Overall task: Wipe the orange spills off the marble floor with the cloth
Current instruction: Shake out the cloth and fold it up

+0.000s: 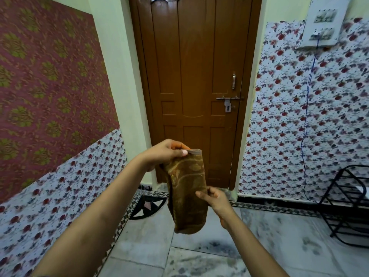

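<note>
From the head view, a brown patterned cloth [186,192] is held up in the air in front of a closed brown door [193,86], hanging lengthwise in a folded strip. Its top edge is pinched by the left hand [167,153], thumb over the hem and fingers curled behind it. Lower down, its right edge is gripped by the right hand [214,198], fingers wrapped around the fabric and the thumb laid across the front. Both forearms are stretched forward from the bottom of the frame. The cloth's lower end dangles free, well above the marble floor [199,256], and is touched by nothing there.

The floor is seen as pale grey-veined slabs with dark smudges; orange spills cannot be made out from here. A patterned tile border [127,212] is run along the foot of the left wall. A metal latch [228,100] is fixed at the door's right side. Floral paper is spread over both walls, with a maroon panel [50,76] higher on the left. A white switchboard [323,25] is mounted at upper right, a blue cord [306,116] is hung down from it, and a black wire rack [347,200] is stood on the floor at far right.
</note>
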`<state>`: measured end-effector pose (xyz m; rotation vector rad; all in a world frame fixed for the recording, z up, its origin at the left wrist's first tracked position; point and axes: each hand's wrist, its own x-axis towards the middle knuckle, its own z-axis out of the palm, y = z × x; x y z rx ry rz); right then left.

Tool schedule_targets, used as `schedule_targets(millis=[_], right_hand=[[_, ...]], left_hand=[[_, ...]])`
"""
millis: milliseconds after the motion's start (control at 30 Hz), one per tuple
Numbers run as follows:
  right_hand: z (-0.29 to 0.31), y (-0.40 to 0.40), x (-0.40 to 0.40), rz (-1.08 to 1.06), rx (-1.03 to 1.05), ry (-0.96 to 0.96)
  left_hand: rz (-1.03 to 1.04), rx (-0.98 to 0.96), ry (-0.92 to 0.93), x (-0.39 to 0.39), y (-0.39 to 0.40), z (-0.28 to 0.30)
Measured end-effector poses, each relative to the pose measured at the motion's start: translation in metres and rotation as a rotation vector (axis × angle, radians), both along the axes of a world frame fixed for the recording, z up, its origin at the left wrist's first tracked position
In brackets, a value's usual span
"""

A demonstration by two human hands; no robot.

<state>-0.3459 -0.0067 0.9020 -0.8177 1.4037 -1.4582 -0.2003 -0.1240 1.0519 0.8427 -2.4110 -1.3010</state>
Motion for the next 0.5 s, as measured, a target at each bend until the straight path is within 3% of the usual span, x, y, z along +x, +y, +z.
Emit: schedule_targets(millis=[133, 233, 367, 500], right_hand=[[-0.025, -0.007, 0.009, -0.232, 0.162, -0.031], [-0.017, -0.014, 0.021, -0.33, 0.284, -0.204], [-0.004, -0.022, 0.034, -0.295, 0.166, -0.62], [-0.001, -0.023, 0.039, -0.182, 0.037, -0.832]], left_hand=[[0.082, -0.042, 0.042, 0.008, -0.001, 0.01], [0.086, -0.045, 0.061, 0.003, 0.01, 0.01], [0.03, -0.026, 0.074, -0.009, 0.032, -0.003], [-0.052, 0.075, 0.091, -0.02, 0.05, -0.02]])
